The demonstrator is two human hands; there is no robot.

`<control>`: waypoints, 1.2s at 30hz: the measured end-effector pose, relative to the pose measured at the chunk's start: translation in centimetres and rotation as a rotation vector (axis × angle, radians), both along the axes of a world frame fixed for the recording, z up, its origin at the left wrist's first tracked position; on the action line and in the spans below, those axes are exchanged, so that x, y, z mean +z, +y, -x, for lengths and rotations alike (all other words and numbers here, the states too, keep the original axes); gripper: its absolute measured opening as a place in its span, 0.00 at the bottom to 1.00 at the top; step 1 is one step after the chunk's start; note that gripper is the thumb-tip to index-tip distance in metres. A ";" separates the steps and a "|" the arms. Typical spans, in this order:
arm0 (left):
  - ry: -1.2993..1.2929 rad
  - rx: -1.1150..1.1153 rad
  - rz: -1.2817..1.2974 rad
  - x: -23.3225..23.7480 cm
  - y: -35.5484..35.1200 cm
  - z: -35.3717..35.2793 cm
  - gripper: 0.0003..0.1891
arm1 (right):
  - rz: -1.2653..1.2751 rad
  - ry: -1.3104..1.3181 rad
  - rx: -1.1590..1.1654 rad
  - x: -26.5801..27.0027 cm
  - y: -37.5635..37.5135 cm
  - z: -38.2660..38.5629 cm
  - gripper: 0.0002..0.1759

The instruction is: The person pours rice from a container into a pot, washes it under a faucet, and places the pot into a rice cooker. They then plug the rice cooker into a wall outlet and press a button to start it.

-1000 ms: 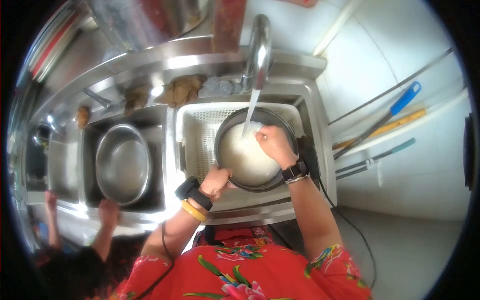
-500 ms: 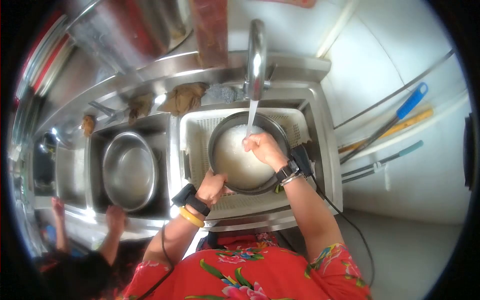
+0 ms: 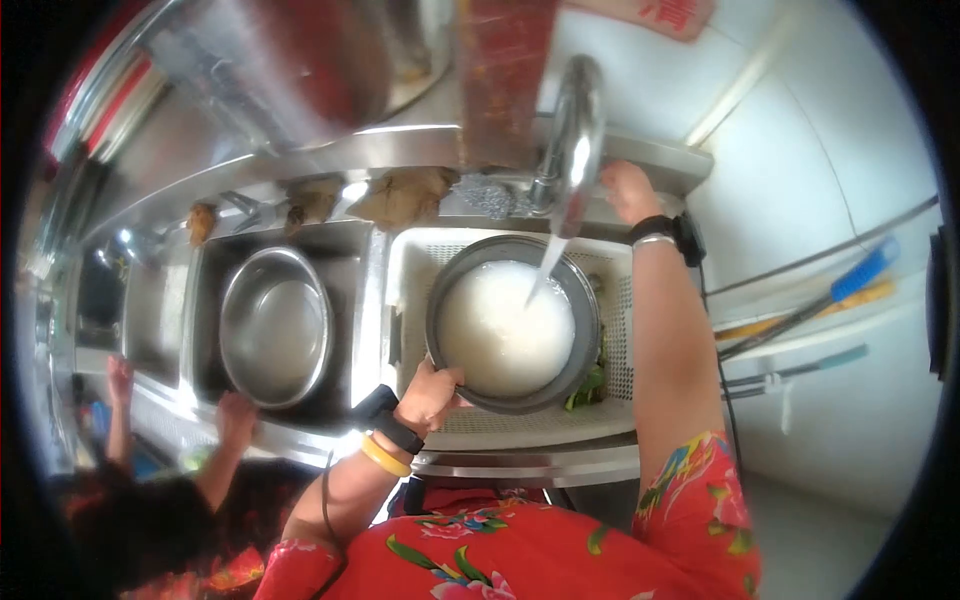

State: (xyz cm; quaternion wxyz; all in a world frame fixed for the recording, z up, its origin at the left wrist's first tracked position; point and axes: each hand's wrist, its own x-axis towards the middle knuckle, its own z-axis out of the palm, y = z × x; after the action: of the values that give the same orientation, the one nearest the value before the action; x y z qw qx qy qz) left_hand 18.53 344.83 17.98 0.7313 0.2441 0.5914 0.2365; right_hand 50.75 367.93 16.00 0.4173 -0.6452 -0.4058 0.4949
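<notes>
A round grey pot (image 3: 585, 350) holds cloudy whitish water (image 3: 505, 335) and sits in a white perforated plastic basket (image 3: 470, 430) in the right sink. Water runs into it from the chrome faucet (image 3: 585, 110). My left hand (image 3: 432, 395) grips the pot's near left rim, thumb over the edge. Beyond the pot, my right hand (image 3: 630, 190) is closed beside the faucet, to the right of its neck; whatever is between its fingers is hidden. Green leaves (image 3: 588, 388) lie in the basket at the pot's right side.
A metal basin (image 3: 275, 330) stands in the sink to the left. Brown cloths (image 3: 405, 195) and a grey scouring pad (image 3: 485, 193) lie along the back ledge. Another person's hands (image 3: 237, 418) are at the left counter edge. Long-handled tools (image 3: 865, 270) lean by the right wall.
My right hand has left the running water over the pot and moved back and right, beside the faucet. My left hand keeps its hold on the rim. The view has shifted.
</notes>
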 end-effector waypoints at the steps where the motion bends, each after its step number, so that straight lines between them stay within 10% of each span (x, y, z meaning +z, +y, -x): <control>1: 0.007 0.014 0.000 0.6 0.0 0.0 0.19 | -0.050 0.081 -0.044 -0.2 0.6 0.8 0.17; 8: 0.036 -0.025 -0.207 -1.4 -0.4 0.9 0.16 | -0.236 -0.601 0.149 -1.6 3.3 2.4 0.27; 10: 0.140 -0.228 -0.365 -2.9 -0.8 1.6 0.16 | -0.383 -0.111 0.207 0.2 -0.8 2.5 0.31; 12: 0.098 -0.316 -0.655 -3.2 -0.7 2.5 0.14 | -0.076 -0.326 0.189 1.0 -5.8 2.1 0.38; 17: 0.090 -0.087 -0.265 -1.0 0.4 2.0 0.12 | 0.293 0.212 0.310 -1.4 -20.7 3.8 0.57; 28: 0.283 -0.746 -0.479 3.1 1.8 5.2 0.15 | 0.282 0.464 -0.177 -4.1 -29.8 14.1 0.20; 31: 0.383 -0.469 -0.117 4.1 2.4 5.1 0.19 | 0.161 0.550 -0.235 -3.9 -31.1 15.7 0.19; 36: 0.527 -0.503 -0.418 6.4 2.0 5.6 0.29 | 0.149 0.556 -0.273 -3.1 -32.1 17.4 0.19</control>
State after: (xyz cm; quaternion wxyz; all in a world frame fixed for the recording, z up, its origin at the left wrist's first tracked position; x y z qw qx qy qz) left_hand 12.90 346.87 24.39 0.5245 0.5762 0.6195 0.0950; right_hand 33.40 335.79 12.87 0.5264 -0.5625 -0.1488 0.6199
